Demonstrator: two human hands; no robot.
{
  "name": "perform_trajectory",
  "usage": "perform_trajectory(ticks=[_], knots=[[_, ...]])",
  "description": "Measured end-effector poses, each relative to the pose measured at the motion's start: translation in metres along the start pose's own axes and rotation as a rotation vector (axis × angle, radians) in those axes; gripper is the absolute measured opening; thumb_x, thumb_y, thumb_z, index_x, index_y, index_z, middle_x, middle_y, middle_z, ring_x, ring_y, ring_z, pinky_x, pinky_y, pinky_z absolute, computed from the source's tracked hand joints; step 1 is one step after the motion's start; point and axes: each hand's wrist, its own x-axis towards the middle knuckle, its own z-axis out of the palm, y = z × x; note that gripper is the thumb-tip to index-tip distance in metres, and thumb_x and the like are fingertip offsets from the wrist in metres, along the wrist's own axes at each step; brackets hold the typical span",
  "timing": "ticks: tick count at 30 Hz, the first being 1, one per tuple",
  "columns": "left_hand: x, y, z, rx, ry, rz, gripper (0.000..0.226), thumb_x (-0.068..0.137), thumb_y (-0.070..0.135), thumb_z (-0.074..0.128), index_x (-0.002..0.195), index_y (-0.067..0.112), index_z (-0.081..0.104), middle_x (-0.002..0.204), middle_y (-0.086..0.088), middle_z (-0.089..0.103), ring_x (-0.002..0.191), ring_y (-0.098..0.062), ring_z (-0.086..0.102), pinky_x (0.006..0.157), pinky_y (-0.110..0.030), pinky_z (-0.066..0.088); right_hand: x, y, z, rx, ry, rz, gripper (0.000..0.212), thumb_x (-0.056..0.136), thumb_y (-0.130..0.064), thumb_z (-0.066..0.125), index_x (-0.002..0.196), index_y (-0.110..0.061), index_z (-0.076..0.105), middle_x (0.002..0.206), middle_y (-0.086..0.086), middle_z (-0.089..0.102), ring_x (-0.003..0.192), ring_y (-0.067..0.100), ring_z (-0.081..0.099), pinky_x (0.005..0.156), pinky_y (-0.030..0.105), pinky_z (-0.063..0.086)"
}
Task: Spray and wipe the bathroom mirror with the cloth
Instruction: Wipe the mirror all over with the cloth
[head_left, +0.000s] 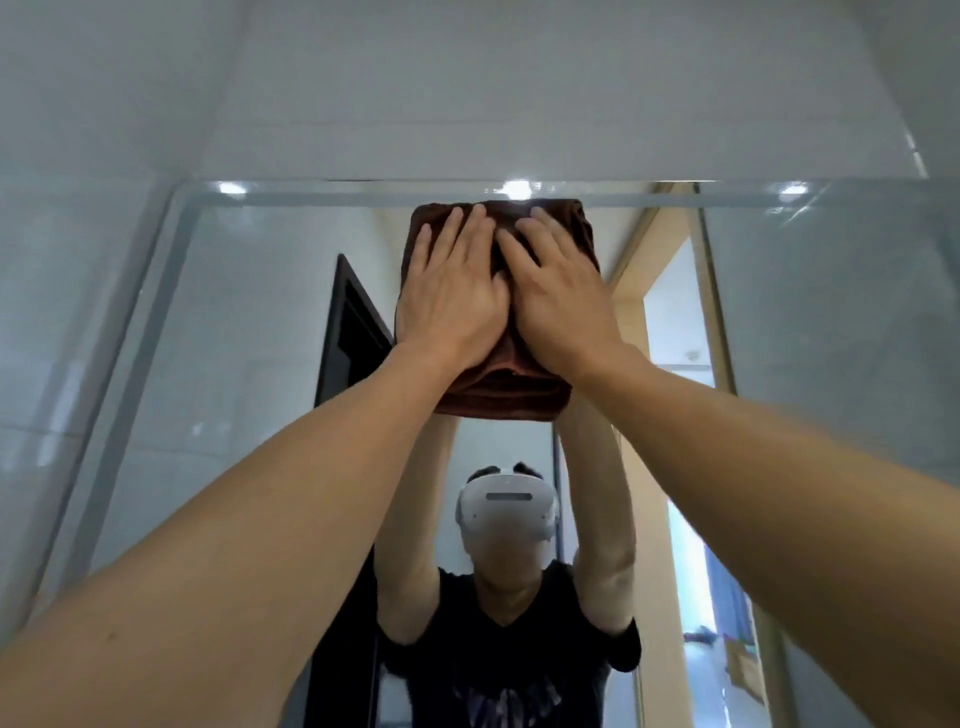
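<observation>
A folded dark brown cloth (501, 387) lies flat against the bathroom mirror (249, 322), just under its top edge at the centre. My left hand (454, 291) and my right hand (558, 296) press on the cloth side by side with straight, spread fingers, arms stretched up. The cloth's upper edge reaches the frosted border strip of the mirror. No spray bottle is in view.
Grey tiled wall (467, 93) rises above the mirror and to the left. The mirror reflects a person in a black shirt with a white headset, a dark door frame and a lit doorway at the right.
</observation>
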Motion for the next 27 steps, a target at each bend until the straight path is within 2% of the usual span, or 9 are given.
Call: perform_trajectory(ticks=[2,5,8,12,16,18,20,24,27], knots=[[0.016,0.042,0.009,-0.056,-0.013,0.061,0.065,0.096,0.033,0.037,0.155,0.008,0.027,0.165,-0.007,0.021,0.154,-0.018,0.011,0.126,-0.041,0.003,-0.013,0.04,-0.017,-0.134,-0.007,0.058,0.046,0.102,-0.024,0.036,0.144,-0.012,0.049,0.145,0.01,0.051,0.147,0.028,0.033,0.115,0.041,0.031],[0.028,0.108,0.027,-0.029,-0.036,0.183,0.061,0.097,0.036,0.035,0.153,0.011,0.034,0.165,-0.006,0.023,0.154,-0.018,0.011,0.126,-0.041,0.001,-0.043,0.097,-0.042,-0.294,-0.037,0.157,0.045,0.102,-0.024,0.033,0.141,-0.013,0.051,0.141,0.007,0.056,0.137,0.031,0.041,0.107,0.042,0.031],[0.032,0.155,0.04,0.023,-0.029,0.24,0.057,0.1,0.039,0.031,0.152,0.016,0.036,0.163,-0.002,0.027,0.152,-0.022,0.018,0.125,-0.043,0.006,-0.064,0.134,-0.058,-0.386,-0.104,0.222,0.048,0.104,-0.023,0.03,0.15,-0.009,0.039,0.152,0.009,0.046,0.142,0.032,0.035,0.11,0.042,0.027],[0.035,0.16,0.047,0.08,-0.04,0.264,0.059,0.102,0.044,0.025,0.155,0.018,0.031,0.159,-0.001,0.034,0.147,-0.025,0.026,0.122,-0.043,0.017,-0.058,0.141,-0.058,-0.443,-0.186,0.278,0.055,0.104,-0.026,0.032,0.156,-0.01,0.026,0.161,0.008,0.032,0.146,0.032,0.025,0.114,0.044,0.022],[0.031,0.143,0.047,0.065,-0.088,0.267,0.062,0.103,0.049,0.021,0.159,0.024,0.016,0.168,0.002,0.014,0.155,-0.019,0.006,0.125,-0.044,0.0,-0.05,0.135,-0.06,-0.287,-0.201,0.285,0.056,0.1,-0.022,0.037,0.155,-0.01,0.029,0.162,0.01,0.03,0.151,0.033,0.019,0.123,0.046,0.017],[0.029,0.126,0.042,0.065,-0.072,0.236,0.062,0.103,0.049,0.02,0.16,0.026,0.014,0.168,0.001,0.01,0.155,-0.018,0.003,0.125,-0.044,-0.003,-0.043,0.124,-0.054,-0.216,-0.164,0.202,0.055,0.1,-0.018,0.035,0.153,-0.004,0.03,0.16,0.013,0.034,0.155,0.029,0.016,0.127,0.046,0.006],[0.027,0.099,0.035,0.068,-0.069,0.2,0.061,0.103,0.048,0.018,0.16,0.027,0.013,0.168,0.0,0.007,0.155,-0.017,0.001,0.125,-0.044,-0.003,-0.032,0.101,-0.043,-0.193,-0.128,0.167,0.054,0.104,-0.021,0.029,0.154,0.0,0.028,0.162,0.016,0.031,0.156,0.027,0.013,0.127,0.045,0.005],[0.02,0.015,0.013,0.1,-0.072,0.125,0.06,0.104,0.046,0.016,0.16,0.027,0.009,0.169,-0.001,0.003,0.155,-0.017,-0.002,0.126,-0.043,-0.003,0.005,0.03,-0.012,-0.132,-0.11,0.177,0.06,0.108,-0.035,0.02,0.16,-0.006,0.015,0.169,0.011,0.01,0.157,0.026,0.0,0.127,0.043,0.006],[0.011,-0.067,-0.01,0.142,-0.057,0.038,0.059,0.105,0.044,0.015,0.16,0.025,0.006,0.169,-0.001,0.001,0.155,-0.017,-0.003,0.126,-0.043,-0.002,0.046,-0.044,0.01,-0.086,-0.072,0.077,0.06,0.108,-0.036,0.021,0.16,-0.007,0.017,0.169,0.01,0.013,0.157,0.024,0.003,0.128,0.041,0.004]])
